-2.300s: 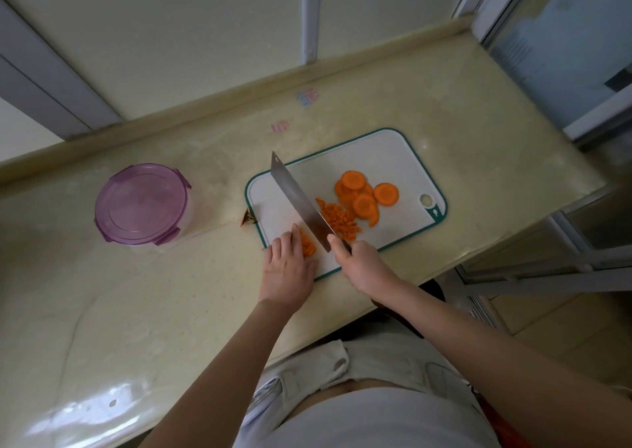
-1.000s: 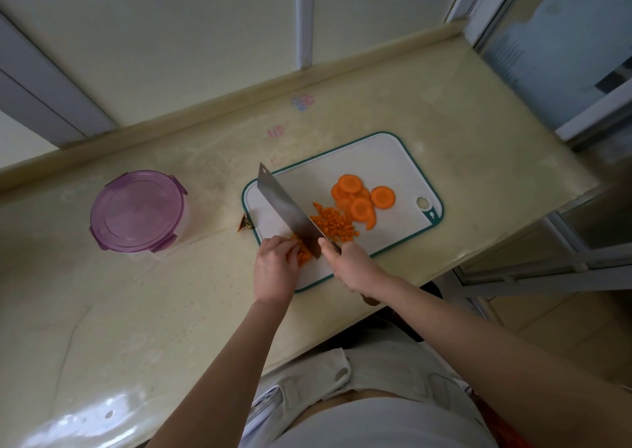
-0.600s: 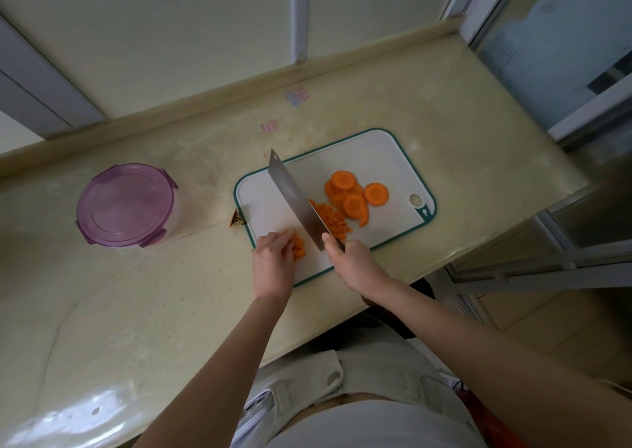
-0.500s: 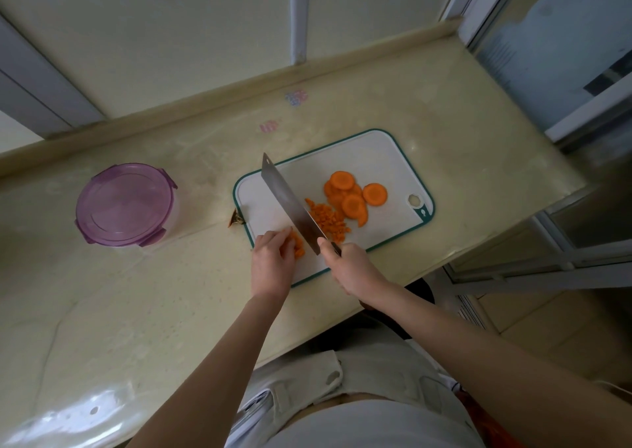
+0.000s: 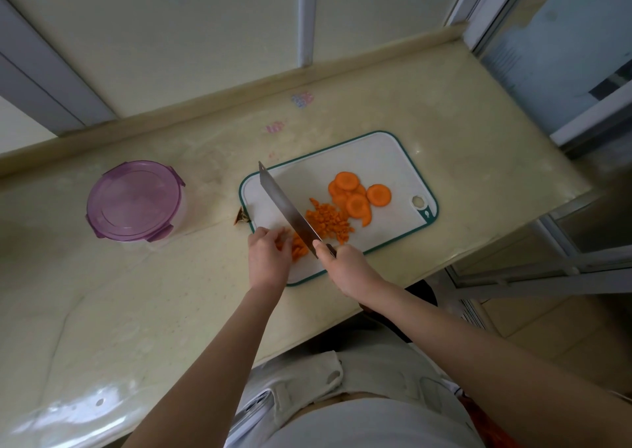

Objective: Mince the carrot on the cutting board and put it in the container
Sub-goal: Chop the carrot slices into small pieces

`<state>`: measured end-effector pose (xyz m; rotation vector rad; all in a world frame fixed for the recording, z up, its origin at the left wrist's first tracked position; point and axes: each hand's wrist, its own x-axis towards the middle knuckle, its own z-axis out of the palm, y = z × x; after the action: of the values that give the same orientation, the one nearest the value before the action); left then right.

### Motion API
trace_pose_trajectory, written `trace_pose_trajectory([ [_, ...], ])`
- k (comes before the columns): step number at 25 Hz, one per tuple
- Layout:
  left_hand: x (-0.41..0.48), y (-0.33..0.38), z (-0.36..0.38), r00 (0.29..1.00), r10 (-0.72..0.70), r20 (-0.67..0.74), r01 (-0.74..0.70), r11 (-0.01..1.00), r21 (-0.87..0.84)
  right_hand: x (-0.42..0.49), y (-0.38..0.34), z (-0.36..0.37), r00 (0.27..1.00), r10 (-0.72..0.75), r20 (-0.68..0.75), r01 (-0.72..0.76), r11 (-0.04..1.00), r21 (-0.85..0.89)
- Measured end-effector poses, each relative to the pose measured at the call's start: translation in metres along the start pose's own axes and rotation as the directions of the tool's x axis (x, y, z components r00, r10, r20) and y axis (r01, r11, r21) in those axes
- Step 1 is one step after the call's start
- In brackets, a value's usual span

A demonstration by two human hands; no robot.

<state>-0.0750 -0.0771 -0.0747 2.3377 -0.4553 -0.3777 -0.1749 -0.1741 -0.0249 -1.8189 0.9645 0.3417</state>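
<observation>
1. Gripping 1 knife (image 5: 289,213), the right hand (image 5: 349,264) is closed round its handle.
2. Left hand (image 5: 268,256) curls on carrot strips (image 5: 298,247) at the cutting board (image 5: 376,156) near edge.
3. 1 minced pile (image 5: 330,223); about 5 slices (image 5: 357,194).
4. 1 lidded container (image 5: 135,201), left.

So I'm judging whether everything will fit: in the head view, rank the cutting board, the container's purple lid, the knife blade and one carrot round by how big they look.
1. cutting board
2. purple lid, clearly smaller than the board
3. knife blade, about as long as the lid is wide but far narrower
4. carrot round, smallest
</observation>
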Motion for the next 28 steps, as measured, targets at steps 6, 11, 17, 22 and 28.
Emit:
trace_pose_trajectory([
  [6, 0.001, 0.001, 0.001, 0.999, 0.031, -0.014, -0.031, 0.999, 0.017, 0.002, -0.003, 0.004, 1.000, 0.009, -0.012, -0.010, 0.997, -0.076],
  [11, 0.002, -0.002, 0.002, 0.999, 0.051, -0.004, -0.051, 0.999, 0.002, 0.007, 0.004, 0.012, 1.000, -0.010, -0.025, 0.008, 0.996, -0.091],
  [17, 0.000, -0.005, 0.004, 0.997, 0.077, 0.002, -0.077, 0.997, 0.021, 0.010, 0.013, 0.006, 0.999, -0.032, -0.004, 0.032, 0.999, 0.006],
  [22, 0.000, -0.006, 0.002, 0.992, 0.119, 0.044, -0.121, 0.992, 0.034, 0.014, 0.015, 0.003, 1.000, 0.015, 0.012, -0.016, 0.995, 0.099],
  [28, 0.000, -0.007, -0.006, 0.991, 0.108, 0.082, -0.109, 0.994, 0.006, 0.007, 0.008, -0.006, 1.000, 0.015, -0.011, -0.014, 0.995, 0.095],
])
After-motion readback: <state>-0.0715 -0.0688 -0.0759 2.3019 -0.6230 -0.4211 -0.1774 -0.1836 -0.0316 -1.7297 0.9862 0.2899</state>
